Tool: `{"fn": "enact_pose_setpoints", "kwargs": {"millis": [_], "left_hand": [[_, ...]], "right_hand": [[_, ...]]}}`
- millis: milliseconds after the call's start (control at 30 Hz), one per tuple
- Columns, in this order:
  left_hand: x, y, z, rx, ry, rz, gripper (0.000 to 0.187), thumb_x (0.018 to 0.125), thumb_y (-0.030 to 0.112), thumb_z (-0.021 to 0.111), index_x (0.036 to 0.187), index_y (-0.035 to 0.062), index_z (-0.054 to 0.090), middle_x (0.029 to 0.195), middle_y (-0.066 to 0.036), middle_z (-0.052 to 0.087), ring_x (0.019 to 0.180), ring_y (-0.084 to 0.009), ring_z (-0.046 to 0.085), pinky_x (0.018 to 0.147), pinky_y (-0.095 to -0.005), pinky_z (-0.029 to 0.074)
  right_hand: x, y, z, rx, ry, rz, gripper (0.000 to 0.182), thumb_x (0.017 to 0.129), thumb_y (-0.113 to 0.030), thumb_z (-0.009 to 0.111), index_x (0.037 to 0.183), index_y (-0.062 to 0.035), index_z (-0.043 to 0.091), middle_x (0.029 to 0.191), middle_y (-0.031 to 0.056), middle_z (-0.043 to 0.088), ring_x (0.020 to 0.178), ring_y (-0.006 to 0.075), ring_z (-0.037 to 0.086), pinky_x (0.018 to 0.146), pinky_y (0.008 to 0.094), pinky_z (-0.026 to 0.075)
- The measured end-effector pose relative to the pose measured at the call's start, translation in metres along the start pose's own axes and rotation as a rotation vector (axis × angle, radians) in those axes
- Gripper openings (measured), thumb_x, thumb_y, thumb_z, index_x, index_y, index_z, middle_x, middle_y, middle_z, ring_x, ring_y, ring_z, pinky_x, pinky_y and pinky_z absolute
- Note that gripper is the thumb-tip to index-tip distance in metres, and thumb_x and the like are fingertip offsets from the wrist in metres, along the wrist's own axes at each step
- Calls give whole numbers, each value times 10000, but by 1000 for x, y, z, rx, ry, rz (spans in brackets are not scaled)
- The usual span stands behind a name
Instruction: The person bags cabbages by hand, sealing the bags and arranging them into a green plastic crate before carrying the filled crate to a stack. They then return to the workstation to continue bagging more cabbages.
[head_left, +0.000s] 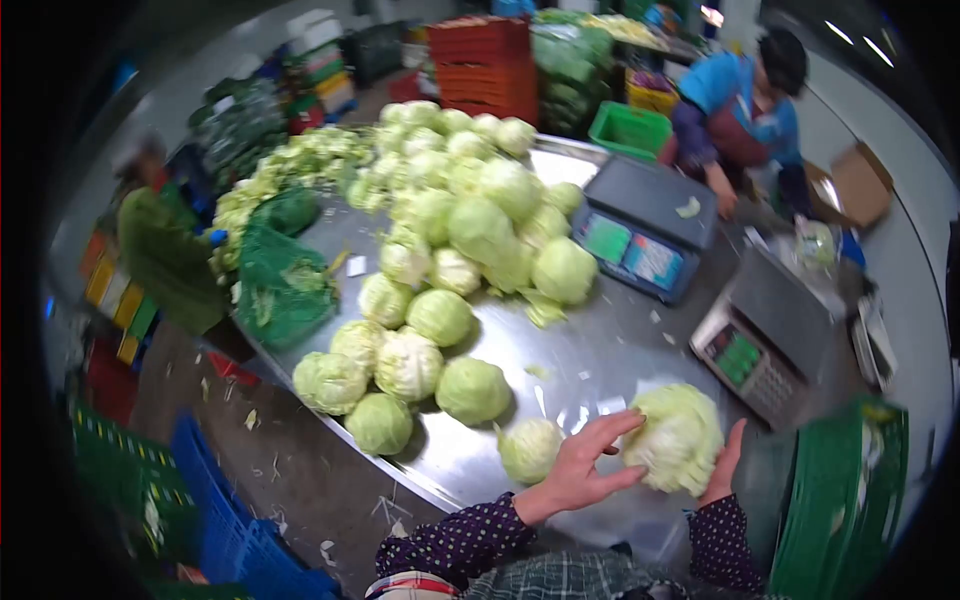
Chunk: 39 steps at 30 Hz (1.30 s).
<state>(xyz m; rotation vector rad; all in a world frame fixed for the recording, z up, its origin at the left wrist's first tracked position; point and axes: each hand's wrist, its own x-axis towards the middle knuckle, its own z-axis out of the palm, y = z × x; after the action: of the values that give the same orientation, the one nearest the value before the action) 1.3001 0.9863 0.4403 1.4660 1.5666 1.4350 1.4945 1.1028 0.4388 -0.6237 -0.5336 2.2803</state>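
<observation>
A pale green cabbage (680, 435) with ruffled outer leaves is between my two hands, near the front edge of the metal table. My left hand (585, 468) grips its left side, fingers on top and thumb lower down. On the other side my right hand (724, 468) cups it, with the palm partly hidden behind the leaves. Beside my left wrist lies another cabbage (530, 449). A loose group of cabbages (408, 365) spreads to the left, and a tall heap of cabbages (480, 225) stands behind it.
Two weighing scales, one blue (640, 225) and one grey (765, 335), stand on the right. Green crates (845, 500) flank me, with a blue crate (235, 510) at left. A co-worker (745, 110) works at the far right; another person (170, 250) stands left by a green net bag (285, 270).
</observation>
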Motion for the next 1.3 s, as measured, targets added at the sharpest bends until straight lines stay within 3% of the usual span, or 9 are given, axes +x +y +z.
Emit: {"fn": "enact_pose_setpoints", "kwargs": {"millis": [33,133,267,400,500,633,967,1133,1300], "left_hand": [[-11,5,13,-357,-169,-79,636,795,313,693,1318,25,471,1313,-168,506,1182,-306,510,933,-381,453],[-39,-47,74,345,-302,301,603,834,328,644,1342,65,455,1361,-158,466,1250,-319,448,991,-444,404],[-67,-121,115,645,-610,391,674,835,452,584,1352,55,415,1456,-187,303,1367,-365,233,1103,-562,130],[-62,-106,121,740,-561,473,578,793,313,657,1258,18,483,1366,-202,405,1288,-362,365,1051,-506,299],[-65,-108,121,672,-610,573,503,756,229,692,1172,2,522,1256,-195,499,1172,-363,481,970,-430,413],[-58,-90,137,648,-484,535,458,737,196,704,1119,-5,552,1177,-191,547,1093,-336,543,885,-389,486],[-56,-101,194,633,-528,477,140,692,121,632,791,32,589,878,-113,594,836,-288,601,650,-391,509],[-60,-75,183,667,-539,287,119,730,140,607,789,50,556,805,-109,568,768,-290,602,585,-414,491],[-61,-86,193,791,-557,618,163,689,137,619,819,47,578,824,-116,566,763,-281,602,597,-391,498]], "right_hand": [[-18,1,-16,16,73,-30,857,865,-725,280,1348,-28,403,1331,197,471,1224,380,454,1006,507,391],[-94,8,-83,344,115,19,831,847,-707,373,1326,-29,427,1294,213,492,1144,380,503,978,518,411],[-165,17,-81,380,355,-198,661,861,-590,492,1218,-35,515,1220,175,555,1100,318,541,898,461,471],[-200,47,-125,497,444,-263,184,849,-254,621,798,-77,620,853,36,643,684,180,598,566,343,482],[-220,58,-141,394,392,-284,488,934,-360,504,1284,-26,441,1203,164,534,1074,317,540,878,428,486],[-217,70,-150,386,273,-305,634,919,-524,363,1272,-15,496,1255,204,542,1155,352,532,998,477,424],[-210,57,-147,442,245,-175,588,943,-464,328,1271,-6,494,1256,190,546,1144,344,543,998,483,419],[-195,58,-159,537,-103,-280,571,954,-445,315,1269,-4,494,1256,193,547,1146,343,542,1000,475,418],[-188,49,-173,374,-5,-180,571,949,-447,330,1267,-3,495,1242,203,554,1141,341,546,1000,465,420]]}}
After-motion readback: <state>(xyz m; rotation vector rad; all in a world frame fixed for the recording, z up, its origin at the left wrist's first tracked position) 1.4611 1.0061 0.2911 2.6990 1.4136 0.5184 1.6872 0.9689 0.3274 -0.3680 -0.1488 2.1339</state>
